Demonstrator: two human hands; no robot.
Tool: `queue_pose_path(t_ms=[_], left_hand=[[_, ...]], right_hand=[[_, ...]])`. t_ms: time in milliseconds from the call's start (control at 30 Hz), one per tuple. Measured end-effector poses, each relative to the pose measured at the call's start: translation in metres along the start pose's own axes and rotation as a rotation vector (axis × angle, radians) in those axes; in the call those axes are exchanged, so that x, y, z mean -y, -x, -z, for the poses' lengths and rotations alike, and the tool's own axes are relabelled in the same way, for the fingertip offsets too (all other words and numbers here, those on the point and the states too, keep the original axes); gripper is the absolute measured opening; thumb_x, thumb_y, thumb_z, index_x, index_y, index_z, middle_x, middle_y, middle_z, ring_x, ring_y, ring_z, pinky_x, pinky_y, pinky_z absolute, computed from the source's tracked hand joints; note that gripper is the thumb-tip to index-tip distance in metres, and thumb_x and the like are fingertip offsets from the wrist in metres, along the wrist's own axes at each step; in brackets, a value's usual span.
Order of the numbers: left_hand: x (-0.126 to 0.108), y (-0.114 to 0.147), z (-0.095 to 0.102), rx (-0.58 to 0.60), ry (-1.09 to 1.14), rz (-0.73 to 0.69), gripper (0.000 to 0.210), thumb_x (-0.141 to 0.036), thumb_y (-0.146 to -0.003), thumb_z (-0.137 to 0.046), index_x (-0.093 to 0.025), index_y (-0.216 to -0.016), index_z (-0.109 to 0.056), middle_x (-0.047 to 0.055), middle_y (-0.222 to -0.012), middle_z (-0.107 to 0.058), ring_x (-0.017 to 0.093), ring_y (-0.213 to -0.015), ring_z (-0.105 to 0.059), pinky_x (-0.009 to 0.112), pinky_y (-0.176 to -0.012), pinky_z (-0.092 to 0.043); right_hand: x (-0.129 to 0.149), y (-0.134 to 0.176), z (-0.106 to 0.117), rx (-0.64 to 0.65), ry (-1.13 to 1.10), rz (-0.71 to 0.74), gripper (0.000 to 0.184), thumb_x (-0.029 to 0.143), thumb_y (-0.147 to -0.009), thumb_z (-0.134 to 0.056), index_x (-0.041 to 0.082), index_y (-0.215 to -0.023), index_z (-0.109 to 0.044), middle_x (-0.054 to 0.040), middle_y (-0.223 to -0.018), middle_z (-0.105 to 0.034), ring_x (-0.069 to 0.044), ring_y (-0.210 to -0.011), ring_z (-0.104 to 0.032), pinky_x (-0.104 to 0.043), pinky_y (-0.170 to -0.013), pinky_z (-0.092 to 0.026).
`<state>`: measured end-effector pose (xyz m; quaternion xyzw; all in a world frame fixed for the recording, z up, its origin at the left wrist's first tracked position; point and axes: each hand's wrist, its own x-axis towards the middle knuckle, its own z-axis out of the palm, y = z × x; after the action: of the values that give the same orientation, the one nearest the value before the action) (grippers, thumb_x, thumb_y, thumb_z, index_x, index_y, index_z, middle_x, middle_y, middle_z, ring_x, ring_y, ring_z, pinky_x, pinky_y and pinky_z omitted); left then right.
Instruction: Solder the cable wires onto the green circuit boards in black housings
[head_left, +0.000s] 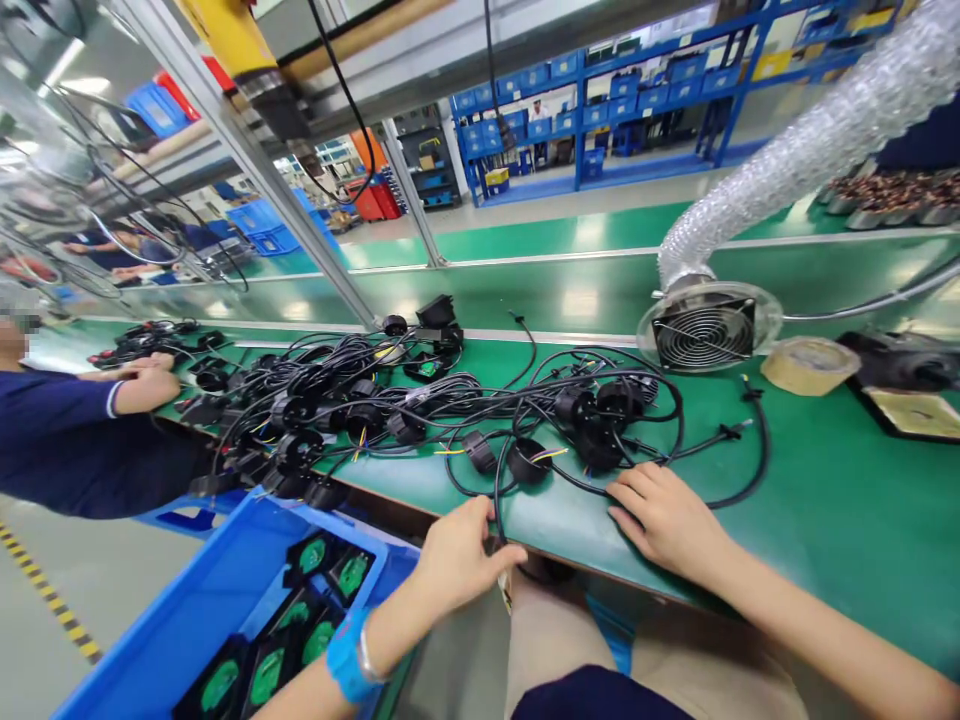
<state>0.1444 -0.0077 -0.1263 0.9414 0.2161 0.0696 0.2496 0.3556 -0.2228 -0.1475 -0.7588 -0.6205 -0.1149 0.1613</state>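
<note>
At the front edge of the green bench, my left hand (461, 560) is half curled, its thumb and index finger apart. A black cable (498, 500) runs down through that gap, passes behind the thumb and droops over the edge. My right hand (660, 515) lies palm down on the bench with fingers loosely spread; its fingertips are beside a second stretch of cable (581, 485). Between and beyond my hands sit round black housings, one (529, 461) with coloured wires sticking out, and a smaller one (478, 452) beside it.
Tangled cables (330, 375) with more housings cover the bench to the left, where a co-worker (82, 420) sits. A blue bin (165, 610) below holds black parts with green boards. A fan (703, 335) with a foil duct, and a tape roll (810, 365), stand at right.
</note>
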Motion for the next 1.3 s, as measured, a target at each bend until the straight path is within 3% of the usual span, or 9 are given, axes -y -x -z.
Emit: queue_pose_path(t_ms=[133,300,467,600,700,833,1100,1233,1300], left_hand=[[-0.013,0.005,-0.002,-0.060,0.152,0.093,0.016,-0.034,-0.087,-0.042,-0.021,-0.078,-0.044,-0.001,-0.063,-0.055,0.014,-0.054,-0.052,0.025,-0.054,-0.039],[-0.005,-0.036,0.091,-0.186,0.097,0.094,0.025,-0.037,-0.088,-0.038,-0.019,-0.089,-0.056,0.001,-0.069,-0.058,0.015,-0.061,-0.053,0.025,-0.059,-0.040],[0.008,-0.105,0.146,-0.302,-0.473,-0.263,0.028,-0.030,-0.086,-0.041,-0.020,-0.086,-0.068,0.006,-0.085,-0.064,0.021,-0.084,-0.057,0.031,-0.077,-0.042],[0.034,-0.143,0.133,-0.375,-0.539,-0.329,0.033,-0.027,-0.090,-0.037,-0.022,-0.092,-0.069,0.007,-0.088,-0.065,0.021,-0.086,-0.056,0.033,-0.081,-0.042],[0.056,-0.159,0.115,-0.417,-0.522,-0.309,0.034,-0.026,-0.092,-0.035,-0.021,-0.097,-0.069,0.009,-0.092,-0.066,0.021,-0.088,-0.057,0.033,-0.083,-0.041],[0.070,-0.163,0.103,-0.466,-0.501,-0.282,0.030,-0.029,-0.092,-0.042,-0.022,-0.111,-0.064,0.008,-0.107,-0.065,0.020,-0.101,-0.056,0.033,-0.091,-0.039],[0.080,-0.071,0.093,-0.740,-0.451,-0.094,0.035,-0.030,-0.087,-0.049,-0.017,-0.118,-0.055,0.013,-0.116,-0.056,0.025,-0.112,-0.049,0.041,-0.099,-0.035],[0.103,-0.045,0.077,-0.635,-0.455,-0.006,0.043,-0.032,-0.083,-0.047,-0.016,-0.122,-0.050,0.016,-0.127,-0.049,0.029,-0.120,-0.044,0.045,-0.101,-0.034],[0.114,-0.043,0.074,-0.613,-0.473,0.039,0.045,-0.031,-0.080,-0.046,-0.014,-0.121,-0.050,0.018,-0.125,-0.049,0.032,-0.120,-0.044,0.048,-0.100,-0.034]], right_hand=[[-0.012,-0.001,-0.003,-0.007,-0.042,0.009,0.026,0.017,-0.092,-0.037,0.015,-0.079,-0.059,-0.0070,-0.076,-0.058,-0.018,-0.075,-0.050,-0.030,-0.070,-0.041],[-0.024,-0.002,0.004,-0.023,-0.106,-0.068,0.018,0.020,-0.095,-0.034,0.016,-0.094,-0.051,-0.0035,-0.082,-0.060,-0.012,-0.063,-0.056,-0.023,-0.057,-0.044],[-0.025,-0.004,0.004,-0.036,-0.068,-0.054,0.020,0.023,-0.095,-0.035,0.016,-0.098,-0.053,-0.0044,-0.087,-0.062,-0.012,-0.068,-0.060,-0.023,-0.057,-0.044],[-0.009,-0.009,0.005,-0.075,0.037,-0.086,0.023,0.019,-0.092,-0.038,0.014,-0.092,-0.060,-0.0076,-0.078,-0.062,-0.018,-0.068,-0.058,-0.029,-0.061,-0.042],[0.019,-0.028,0.006,-0.133,0.066,0.001,0.026,0.013,-0.089,-0.040,0.012,-0.105,-0.061,-0.0147,-0.102,-0.062,-0.024,-0.089,-0.058,-0.035,-0.075,-0.043],[0.053,-0.069,-0.004,0.043,-0.332,0.182,0.038,0.008,-0.088,-0.039,0.019,-0.121,-0.055,-0.0129,-0.136,-0.046,-0.029,-0.120,-0.045,-0.046,-0.096,-0.037],[0.072,-0.135,-0.001,0.085,-0.849,-0.224,0.027,0.029,-0.092,-0.041,0.016,-0.111,-0.055,-0.0094,-0.099,-0.064,-0.019,-0.084,-0.062,-0.038,-0.073,-0.054],[0.128,-0.205,0.009,0.048,-1.010,-0.207,0.057,0.031,-0.098,0.003,0.011,-0.119,-0.045,-0.0100,-0.099,-0.064,-0.011,-0.076,-0.063,-0.024,-0.057,-0.054],[0.151,-0.236,0.007,0.045,-1.019,-0.137,0.050,0.031,-0.100,-0.005,0.011,-0.118,-0.047,-0.0076,-0.096,-0.065,-0.010,-0.073,-0.062,-0.022,-0.060,-0.053]])
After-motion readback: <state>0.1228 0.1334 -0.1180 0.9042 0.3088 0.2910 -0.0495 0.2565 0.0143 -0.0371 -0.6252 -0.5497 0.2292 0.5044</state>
